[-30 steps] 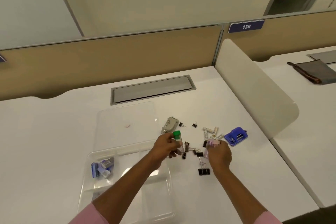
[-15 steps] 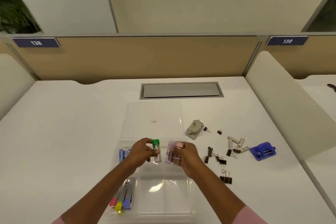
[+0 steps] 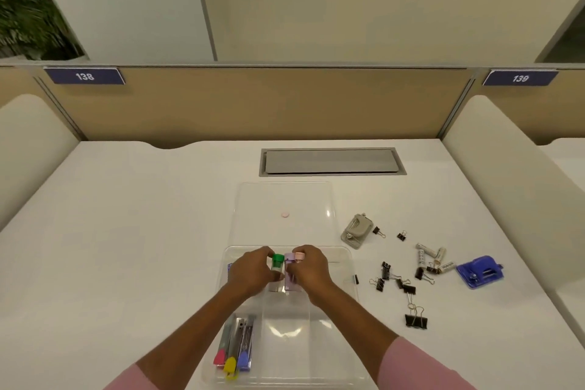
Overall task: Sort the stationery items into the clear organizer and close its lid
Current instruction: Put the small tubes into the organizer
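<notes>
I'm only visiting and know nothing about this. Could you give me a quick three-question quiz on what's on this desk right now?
1. True or false: the lid of the clear organizer lies open, flat on the desk.
2. The left hand and the right hand both grip tubes over the organizer. Which one grips the green-capped tube? A) left B) right C) both
3. Fill in: the blue hole punch lies on the desk to the organizer's ____.

Key: 1 true; 2 A, since the right hand grips a pink-capped tube; 3 right.
</notes>
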{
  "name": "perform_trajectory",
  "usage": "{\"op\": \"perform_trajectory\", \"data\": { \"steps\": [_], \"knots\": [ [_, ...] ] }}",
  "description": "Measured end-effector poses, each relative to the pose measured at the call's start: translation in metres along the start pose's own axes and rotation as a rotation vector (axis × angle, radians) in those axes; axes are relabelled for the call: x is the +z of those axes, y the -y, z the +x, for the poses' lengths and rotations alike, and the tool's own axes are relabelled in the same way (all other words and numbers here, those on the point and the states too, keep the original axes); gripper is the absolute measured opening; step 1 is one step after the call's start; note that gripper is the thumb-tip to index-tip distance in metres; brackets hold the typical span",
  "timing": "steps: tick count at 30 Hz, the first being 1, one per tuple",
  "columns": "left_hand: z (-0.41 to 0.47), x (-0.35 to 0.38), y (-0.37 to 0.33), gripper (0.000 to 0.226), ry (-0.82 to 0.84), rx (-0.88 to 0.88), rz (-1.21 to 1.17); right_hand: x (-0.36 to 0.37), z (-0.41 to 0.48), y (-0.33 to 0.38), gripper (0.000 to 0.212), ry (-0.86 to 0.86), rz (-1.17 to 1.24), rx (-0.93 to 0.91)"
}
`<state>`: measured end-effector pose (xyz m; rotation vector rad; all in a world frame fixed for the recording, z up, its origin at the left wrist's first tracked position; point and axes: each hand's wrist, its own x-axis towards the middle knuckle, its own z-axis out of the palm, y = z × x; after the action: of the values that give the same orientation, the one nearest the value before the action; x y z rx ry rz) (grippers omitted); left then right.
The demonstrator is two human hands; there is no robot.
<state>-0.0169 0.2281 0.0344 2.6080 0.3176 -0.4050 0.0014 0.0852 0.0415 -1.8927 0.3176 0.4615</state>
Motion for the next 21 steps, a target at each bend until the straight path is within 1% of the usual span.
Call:
{"op": "perform_trajectory", "data": {
  "steps": [2, 4, 8, 10, 12, 14, 16, 21],
  "knots": [
    [-0.001, 0.003, -0.003, 0.048, -0.042, 0.051, 0.124, 0.005, 0.0, -0.001, 0.018, -0.031, -0.111, -0.035],
    [-0.002, 0.005, -0.006, 0.045, -0.067, 0.089, 0.188, 0.009, -0.001, -0.002, 0.016, -0.047, -0.209, -0.064],
    [-0.002, 0.005, -0.01, 0.038, -0.071, 0.133, 0.291, 0.016, -0.001, -0.001, 0.007, -0.072, -0.297, -0.059],
    [-0.002, 0.002, -0.011, 0.036, -0.056, 0.151, 0.326, 0.018, -0.001, 0.0, 0.01, -0.073, -0.331, -0.049],
    [-0.002, 0.0, -0.013, 0.034, -0.045, 0.167, 0.36, 0.018, 0.0, 0.002, 0.022, -0.053, -0.382, -0.045],
    [-0.002, -0.001, -0.013, 0.032, -0.038, 0.184, 0.403, 0.017, 0.0, 0.003, 0.029, -0.036, -0.39, -0.032],
    [-0.001, -0.001, -0.012, 0.034, -0.036, 0.195, 0.412, 0.015, 0.0, 0.003, 0.03, -0.034, -0.376, -0.024],
    [0.003, 0.005, -0.01, 0.041, -0.068, 0.218, 0.302, 0.005, -0.002, 0.002, 0.034, -0.036, -0.236, -0.026]
  ]
}}
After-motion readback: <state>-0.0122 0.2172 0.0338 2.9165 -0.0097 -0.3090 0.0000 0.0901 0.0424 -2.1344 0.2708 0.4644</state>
